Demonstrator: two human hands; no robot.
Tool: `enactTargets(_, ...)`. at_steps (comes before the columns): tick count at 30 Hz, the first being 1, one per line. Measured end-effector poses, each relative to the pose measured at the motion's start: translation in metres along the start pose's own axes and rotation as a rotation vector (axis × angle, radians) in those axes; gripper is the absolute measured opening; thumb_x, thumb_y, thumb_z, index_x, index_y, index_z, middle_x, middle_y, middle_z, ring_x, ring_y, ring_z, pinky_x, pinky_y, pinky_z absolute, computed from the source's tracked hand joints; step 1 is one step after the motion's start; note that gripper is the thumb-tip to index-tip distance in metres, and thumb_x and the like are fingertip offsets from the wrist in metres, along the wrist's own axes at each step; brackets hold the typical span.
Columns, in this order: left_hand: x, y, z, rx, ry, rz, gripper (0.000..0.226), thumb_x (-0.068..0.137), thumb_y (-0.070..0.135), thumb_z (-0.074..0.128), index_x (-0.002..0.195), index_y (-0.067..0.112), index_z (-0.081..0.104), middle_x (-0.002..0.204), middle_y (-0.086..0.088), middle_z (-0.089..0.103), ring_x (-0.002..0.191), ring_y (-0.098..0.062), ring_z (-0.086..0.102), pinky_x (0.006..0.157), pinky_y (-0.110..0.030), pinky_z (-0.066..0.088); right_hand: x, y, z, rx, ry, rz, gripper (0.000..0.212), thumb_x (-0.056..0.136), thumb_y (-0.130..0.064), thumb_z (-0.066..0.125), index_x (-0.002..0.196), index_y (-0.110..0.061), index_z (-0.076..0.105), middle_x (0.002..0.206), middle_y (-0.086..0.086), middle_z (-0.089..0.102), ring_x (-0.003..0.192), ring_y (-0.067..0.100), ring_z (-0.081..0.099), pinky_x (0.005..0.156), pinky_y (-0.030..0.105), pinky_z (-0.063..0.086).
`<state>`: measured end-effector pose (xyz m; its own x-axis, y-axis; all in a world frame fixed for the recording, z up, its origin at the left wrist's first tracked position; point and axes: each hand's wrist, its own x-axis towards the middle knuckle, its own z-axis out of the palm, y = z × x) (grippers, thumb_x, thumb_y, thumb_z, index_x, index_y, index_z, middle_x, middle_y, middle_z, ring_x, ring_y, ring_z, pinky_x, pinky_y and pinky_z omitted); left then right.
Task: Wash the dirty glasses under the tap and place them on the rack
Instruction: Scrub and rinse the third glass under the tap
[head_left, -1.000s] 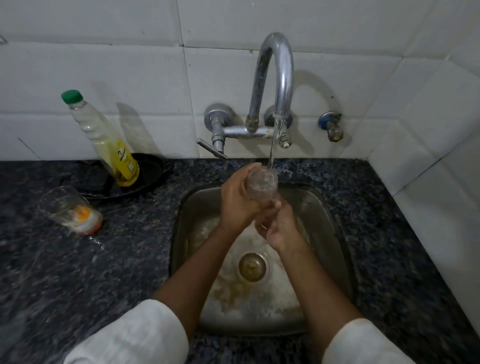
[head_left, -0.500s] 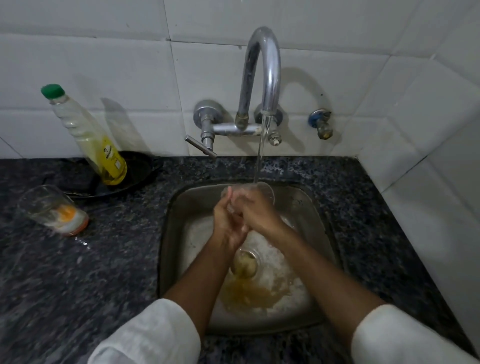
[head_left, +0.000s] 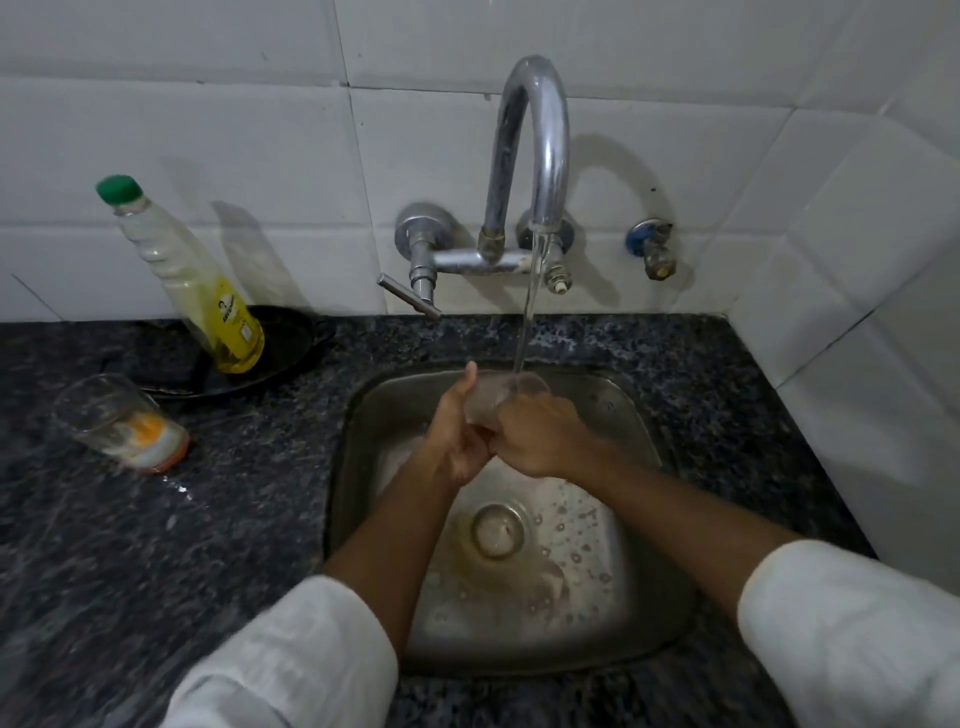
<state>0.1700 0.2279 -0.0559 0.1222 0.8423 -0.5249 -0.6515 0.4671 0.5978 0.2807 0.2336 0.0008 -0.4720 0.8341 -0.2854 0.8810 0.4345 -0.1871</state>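
Far left of my grips: dirty glass (head_left: 122, 423) w/ orange residue, tilted on tabletop (head_left: 171, 525), bottle (head_left: 208, 296) behind it in a dark pan (head_left: 283, 343). My left hand (head_left: 457, 441) grips the base of the clear glass (head_left: 501, 397), thumb up. Right hand (head_left: 540, 436) wraps glass from the other side. Glass sits over sink (head_left: 649, 597), tap (head_left: 535, 156) stream hitting its rim.
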Motion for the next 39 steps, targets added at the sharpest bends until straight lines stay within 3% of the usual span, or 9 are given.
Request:
enactTargets(3, 0.002, -0.010, -0.004, -0.177, -0.058, 0.051, 0.047, 0.097, 0.042, 0.049, 0.099, 0.001, 0.074, 0.098, -0.019, 0.071, 0.088, -0.027, 0.072, 0.074, -0.036, 0.060, 0.006, -0.022, 0.003, 0.386, 0.144, 0.063, 0.022, 0.096, -0.025, 0.045, 0.096, -0.016, 0.066, 0.085, 0.004, 0.064, 0.075, 0.017, 0.061, 0.062, 0.028, 0.045)
enactTargets(8, 0.009, 0.011, -0.010, 0.094, 0.046, -0.050, 0.059, 0.085, 0.043, 0.070, 0.125, 0.000, 0.064, 0.114, -0.021, 0.070, 0.088, -0.028, 0.072, 0.079, -0.043, 0.060, -0.006, -0.002, -0.001, -0.140, -0.016, 0.005, 0.029, 0.090, -0.018, 0.051, 0.117, -0.013, 0.059, 0.119, 0.008, 0.062, 0.111, 0.028, 0.057, 0.084, 0.038, 0.045)
enactTargets(12, 0.009, -0.005, -0.015, -0.084, -0.083, 0.051, 0.041, 0.088, 0.043, 0.062, 0.103, 0.006, 0.073, 0.104, -0.018, 0.069, 0.097, -0.028, 0.066, 0.088, -0.041, 0.051, 0.005, -0.023, -0.007, 0.574, 0.018, 0.131, 0.026, 0.091, -0.015, 0.045, 0.108, -0.013, 0.065, 0.101, 0.009, 0.064, 0.094, 0.025, 0.062, 0.075, 0.035, 0.050)
enactTargets(18, 0.012, 0.007, -0.011, 0.136, 0.024, -0.080, 0.054, 0.088, 0.048, 0.063, 0.111, -0.001, 0.070, 0.106, -0.018, 0.072, 0.096, -0.029, 0.068, 0.093, -0.041, 0.053, 0.000, -0.004, 0.000, -0.193, -0.043, -0.081, 0.029, 0.092, -0.023, 0.049, 0.121, -0.023, 0.057, 0.121, 0.002, 0.061, 0.114, 0.025, 0.055, 0.081, 0.036, 0.039)
enactTargets(22, 0.012, -0.008, -0.015, -0.121, -0.070, 0.081, 0.063, 0.073, 0.038, 0.072, 0.124, 0.006, 0.056, 0.108, -0.018, 0.065, 0.097, -0.028, 0.068, 0.087, -0.043, 0.055, 0.011, -0.021, -0.003, 0.586, -0.019, 0.087, 0.019, 0.096, -0.021, 0.046, 0.101, -0.019, 0.064, 0.096, 0.003, 0.062, 0.082, 0.015, 0.058, 0.071, 0.030, 0.046)
enactTargets(25, 0.011, -0.002, -0.016, -0.090, -0.053, 0.076, 0.032, 0.081, 0.028, 0.070, 0.100, 0.003, 0.064, 0.093, -0.016, 0.067, 0.078, -0.025, 0.069, 0.077, -0.038, 0.056, 0.002, -0.007, 0.004, 0.254, -0.086, -0.115, 0.022, 0.094, -0.025, 0.047, 0.110, -0.022, 0.062, 0.107, 0.003, 0.062, 0.096, 0.019, 0.059, 0.075, 0.033, 0.046)
enactTargets(28, 0.007, 0.003, -0.006, 0.002, -0.027, -0.074, 0.045, 0.093, 0.040, 0.060, 0.098, -0.003, 0.071, 0.094, -0.018, 0.073, 0.082, -0.027, 0.071, 0.089, -0.039, 0.055, 0.001, -0.003, 0.010, -0.236, -0.028, -0.109, 0.025, 0.092, -0.025, 0.048, 0.113, -0.021, 0.060, 0.113, 0.003, 0.063, 0.105, 0.024, 0.058, 0.078, 0.035, 0.036)
enactTargets(33, 0.006, -0.008, -0.010, -0.195, -0.066, 0.103, 0.036, 0.090, 0.039, 0.058, 0.093, 0.006, 0.070, 0.087, -0.013, 0.071, 0.080, -0.023, 0.070, 0.074, -0.037, 0.058, 0.009, -0.020, -0.004, 0.790, -0.011, 0.157, 0.021, 0.094, -0.026, 0.045, 0.096, -0.019, 0.064, 0.085, 0.004, 0.060, 0.075, 0.016, 0.057, 0.065, 0.031, 0.043)
enactTargets(39, 0.002, 0.000, -0.009, 0.097, 0.095, 0.000, 0.053, 0.093, 0.047, 0.059, 0.118, 0.000, 0.063, 0.112, -0.021, 0.070, 0.098, -0.030, 0.068, 0.084, -0.040, 0.058, -0.007, 0.003, 0.009, -0.202, -0.038, -0.103, 0.028, 0.090, -0.021, 0.048, 0.116, -0.020, 0.057, 0.112, 0.005, 0.062, 0.106, 0.026, 0.058, 0.076, 0.034, 0.038)
